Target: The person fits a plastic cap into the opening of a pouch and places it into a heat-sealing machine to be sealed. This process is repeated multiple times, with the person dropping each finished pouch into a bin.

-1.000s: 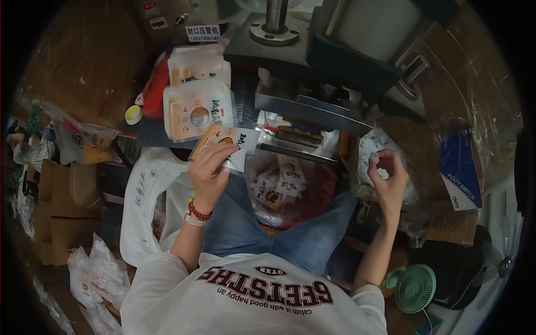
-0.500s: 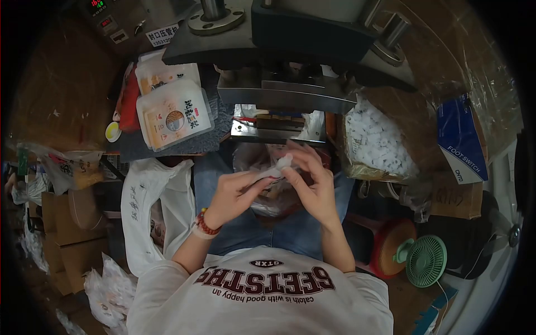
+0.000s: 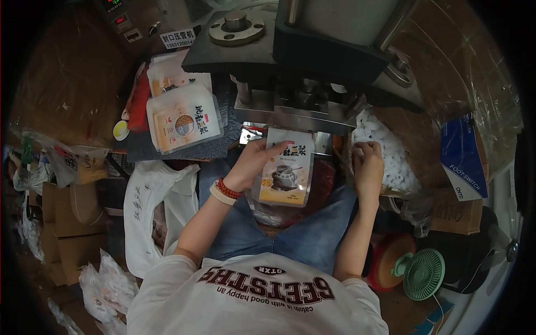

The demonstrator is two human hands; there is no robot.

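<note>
My left hand (image 3: 254,163) is closed on a printed pouch (image 3: 286,176), thumb on its front. The pouch hangs upright with its top end at the press machine's metal plate (image 3: 252,133). It has a picture of a grey pot and a yellow-orange lower part. My right hand (image 3: 367,164) is at the left edge of a box full of small white plastic pieces (image 3: 385,151). Its fingers are curled, and whatever lies in them is hidden. Above the pouch sits the metal press head (image 3: 298,118) of the machine.
Stacked printed pouches (image 3: 184,125) lie on a dark mat (image 3: 137,149) at the left. A white plastic bag (image 3: 139,218) hangs below them. To the right are a blue foot switch box (image 3: 462,159), a cardboard box (image 3: 456,216) and a green fan (image 3: 424,273).
Both hands were together over the lap, working at a crumpled clear and white thing. Now my left hand holds the pouch up at the machine, and my right hand has moved right to the box.
</note>
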